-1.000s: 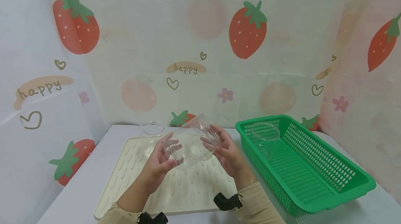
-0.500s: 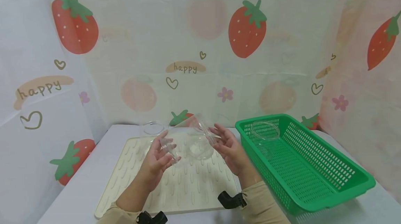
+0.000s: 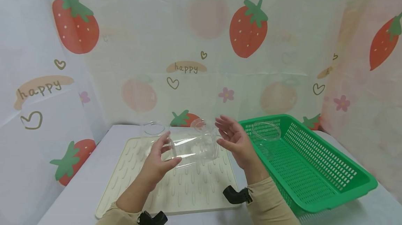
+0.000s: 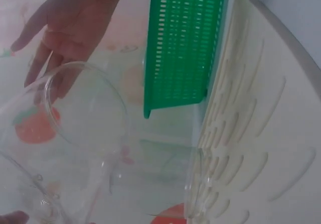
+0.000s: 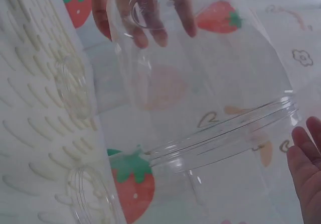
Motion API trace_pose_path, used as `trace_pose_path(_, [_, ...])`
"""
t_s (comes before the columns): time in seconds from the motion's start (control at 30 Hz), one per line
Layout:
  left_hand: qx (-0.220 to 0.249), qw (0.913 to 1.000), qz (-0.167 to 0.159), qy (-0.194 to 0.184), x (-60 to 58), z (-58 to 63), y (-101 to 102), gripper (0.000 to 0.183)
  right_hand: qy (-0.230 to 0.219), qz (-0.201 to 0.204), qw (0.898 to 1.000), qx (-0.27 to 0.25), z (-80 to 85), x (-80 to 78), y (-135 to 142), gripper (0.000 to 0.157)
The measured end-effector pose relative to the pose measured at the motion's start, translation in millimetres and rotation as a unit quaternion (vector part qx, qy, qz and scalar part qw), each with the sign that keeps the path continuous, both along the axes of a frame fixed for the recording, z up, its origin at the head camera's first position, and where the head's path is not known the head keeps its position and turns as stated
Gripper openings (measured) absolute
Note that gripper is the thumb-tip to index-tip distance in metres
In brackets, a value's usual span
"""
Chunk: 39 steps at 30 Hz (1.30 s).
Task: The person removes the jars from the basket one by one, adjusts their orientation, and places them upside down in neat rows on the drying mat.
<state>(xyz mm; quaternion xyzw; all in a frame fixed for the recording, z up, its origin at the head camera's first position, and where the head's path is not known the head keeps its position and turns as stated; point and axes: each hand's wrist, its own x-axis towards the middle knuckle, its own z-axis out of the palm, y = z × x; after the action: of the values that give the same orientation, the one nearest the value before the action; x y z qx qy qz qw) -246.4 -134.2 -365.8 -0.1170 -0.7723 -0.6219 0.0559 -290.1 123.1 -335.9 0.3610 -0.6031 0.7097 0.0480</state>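
A clear plastic jar (image 3: 194,148) lies on its side in the air between the two hands, above the mat, its ridged rim toward the right and its base toward the left. Half a second ago it slanted more steeply, and the right hand was at the rim; now the jar is closer to level and the right hand (image 3: 237,141) has come away, just beside the rim, palm inward with fingers loosely extended and holding nothing. The left hand (image 3: 159,158) grips the jar at its base end, fingers above and thumb below. Through the jar's wall the cream ribbed mat (image 3: 188,197) shows. Near the mat's back left corner stands a clear container (image 3: 154,129), and the right wrist view shows a second clear container (image 5: 93,196) near it. To the right, a green perforated basket (image 3: 314,174) holds another clear container (image 3: 266,130) at its far left corner. Mat and basket rest on a white counter (image 3: 75,200). Behind, a backdrop (image 3: 282,5) printed with strawberries, hearts and flowers bears the word "happy" at its middle and again on the left side; a similar patch on the right is too foreshortened to read.
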Motion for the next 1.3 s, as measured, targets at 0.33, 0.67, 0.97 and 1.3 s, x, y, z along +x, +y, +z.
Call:
trace_pose_path(0.33, [-0.090,0.9948,0.008,0.047,-0.8,-1.5,7.1,0.086,0.048,-0.013,0.985,0.166,3.0,-0.1,-10.6,0.069])
trace_pose_path(0.67, [-0.165,0.9821,0.012,0.090,-3.2,-2.6,10.8,0.086,0.084,-0.062,0.927,0.360,-6.3,0.4,-17.0,0.074])
trace_pose_path(0.97, [-0.192,0.9741,0.000,0.120,-1.1,-1.6,18.5,0.085,0.087,-0.068,0.897,0.428,-17.7,0.5,-20.4,0.086])
trace_pose_path(1.3, [-0.224,0.9645,-0.005,0.140,2.1,-0.6,25.3,0.095,0.090,-0.053,0.885,0.454,-19.4,-1.3,-18.2,0.092])
